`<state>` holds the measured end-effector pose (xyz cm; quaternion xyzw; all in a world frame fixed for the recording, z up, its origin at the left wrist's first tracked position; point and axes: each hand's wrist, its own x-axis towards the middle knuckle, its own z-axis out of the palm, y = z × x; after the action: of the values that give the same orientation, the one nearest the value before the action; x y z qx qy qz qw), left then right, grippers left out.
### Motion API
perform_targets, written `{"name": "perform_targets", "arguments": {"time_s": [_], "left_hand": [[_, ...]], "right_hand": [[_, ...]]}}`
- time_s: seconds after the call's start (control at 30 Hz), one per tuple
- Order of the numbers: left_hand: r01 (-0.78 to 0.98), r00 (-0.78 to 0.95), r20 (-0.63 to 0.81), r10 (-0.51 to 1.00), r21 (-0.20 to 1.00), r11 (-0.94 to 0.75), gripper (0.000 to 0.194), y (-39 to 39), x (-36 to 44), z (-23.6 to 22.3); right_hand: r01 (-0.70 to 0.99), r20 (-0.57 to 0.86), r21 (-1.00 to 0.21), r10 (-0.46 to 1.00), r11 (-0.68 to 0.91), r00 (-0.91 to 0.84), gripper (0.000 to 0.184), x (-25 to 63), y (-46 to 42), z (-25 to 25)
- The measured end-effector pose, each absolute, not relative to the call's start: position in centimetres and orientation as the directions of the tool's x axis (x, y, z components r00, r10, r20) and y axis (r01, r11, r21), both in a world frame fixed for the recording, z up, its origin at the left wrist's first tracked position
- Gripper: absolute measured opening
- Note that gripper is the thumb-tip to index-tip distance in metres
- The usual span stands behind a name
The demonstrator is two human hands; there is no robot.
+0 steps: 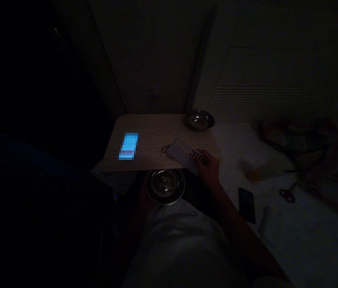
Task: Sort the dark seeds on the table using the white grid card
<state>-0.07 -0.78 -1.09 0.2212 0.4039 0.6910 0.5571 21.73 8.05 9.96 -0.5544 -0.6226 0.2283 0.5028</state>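
The room is very dark. My right hand (208,167) grips a pale flat card-like piece (183,154) and holds its far edge down on a small wooden table (151,132), beside a heap of small dark grains (164,151). My left hand (142,197) is barely visible. It holds a round steel bowl (165,186) just under the table's near edge, below the grains. Whether its fingers wrap the rim is hard to see.
A lit phone (129,146) lies on the table's left half. A second steel bowl (200,119) sits at the back right corner. On the bed at right lie a dark phone (247,205), scissors (288,193) and bunched cloth (307,140).
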Motion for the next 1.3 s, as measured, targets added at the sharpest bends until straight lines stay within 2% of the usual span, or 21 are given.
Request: {"name": "perform_targets", "arguments": {"time_s": [0.1, 0.27, 0.47, 0.8, 1.07, 1.17, 1.3], "left_hand": [[-0.481, -0.309, -0.048, 0.95, 0.869, -0.113, 0.068, -1.0, -0.2, -1.1], [-0.489, -0.313, -0.069, 0.947, 0.867, -0.098, 0.047, -0.6, -0.1, -0.8], [-0.686, -0.22, -0.275, 0.936, 0.726, 0.052, 0.041, 0.0, 0.2, 0.0], [-0.713, -0.28, -0.303, 0.911, 0.701, 0.014, 0.038, -0.5, 0.5, 0.5], [-0.84, -0.183, -0.46, 0.869, 0.532, 0.104, 0.032, 0.5, 0.9, 1.0], [-0.828, -0.198, -0.447, 0.872, 0.553, 0.096, 0.032, 0.7, 1.1, 1.4], [-0.75, -0.25, -0.387, 0.887, 0.657, 0.075, 0.029, 0.4, 1.1, 2.2]], "right_hand": [[0.484, 0.354, -0.83, 0.932, 0.277, 0.073, 0.03, 21.7, 7.8, 10.1], [0.553, 0.37, -0.774, 0.929, 0.309, -0.001, 0.027, 21.6, 7.5, 10.5], [0.562, 0.387, -0.752, 0.921, 0.344, -0.045, 0.025, 21.1, 7.3, 11.4], [0.557, 0.379, -0.743, 0.919, 0.371, -0.106, 0.024, 20.0, 7.3, 11.8], [0.548, 0.358, -0.745, 0.921, 0.38, -0.153, 0.025, 20.3, 7.1, 11.3], [0.529, 0.35, -0.757, 0.921, 0.384, -0.169, 0.025, 20.3, 6.9, 11.1], [0.491, 0.361, -0.779, 0.919, 0.39, -0.159, 0.023, 20.1, 6.9, 10.5]]}}
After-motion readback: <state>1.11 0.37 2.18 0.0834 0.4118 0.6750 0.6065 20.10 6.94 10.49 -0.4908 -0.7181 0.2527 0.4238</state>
